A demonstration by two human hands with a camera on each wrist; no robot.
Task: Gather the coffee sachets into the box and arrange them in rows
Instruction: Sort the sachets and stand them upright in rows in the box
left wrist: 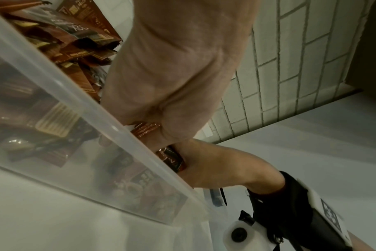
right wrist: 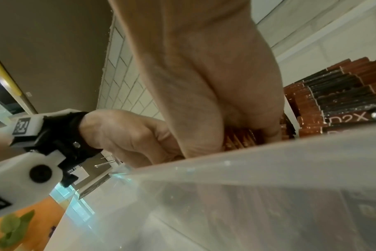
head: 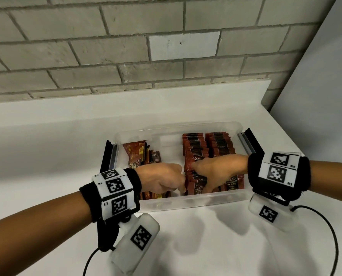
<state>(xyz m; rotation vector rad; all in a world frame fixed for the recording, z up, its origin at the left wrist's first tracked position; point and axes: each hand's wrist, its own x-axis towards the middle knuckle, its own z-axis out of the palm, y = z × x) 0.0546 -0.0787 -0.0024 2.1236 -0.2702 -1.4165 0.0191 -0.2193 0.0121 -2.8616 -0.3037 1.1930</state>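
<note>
A clear plastic box stands on the white counter. Its right half holds two neat rows of red-and-black coffee sachets, and a loose pile of sachets lies in its left half. Both hands are inside the box at its near middle. My left hand pinches a small upright stack of sachets between thumb and curled fingers. My right hand grips the same stack from the other side, next to the left row. The fingertips are hidden behind the box rim.
Black clip handles stick up at the box's left end and right end. A grey brick wall runs behind the counter, with a plain wall panel at the right. White counter stretches in front of the box.
</note>
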